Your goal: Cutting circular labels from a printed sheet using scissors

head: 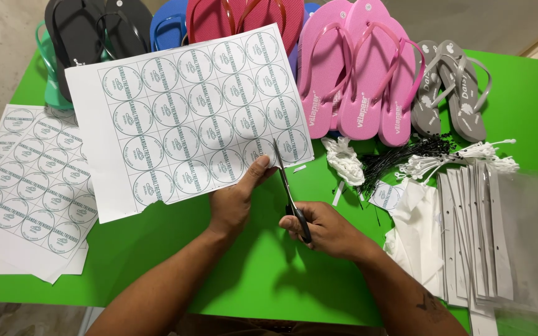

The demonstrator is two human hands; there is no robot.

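Note:
My left hand pinches the lower right corner of a white sheet printed with rows of round labels, holding it tilted above the green table. My right hand grips black-handled scissors. Their blades point up and meet the sheet's bottom edge beside my left thumb. A small cut-out round label lies to the right of the scissors.
A stack of more label sheets lies at the left. Flip-flops line the far edge: black, blue, red, pink, grey. White and black tag fasteners, white strips and clear plastic bags fill the right side.

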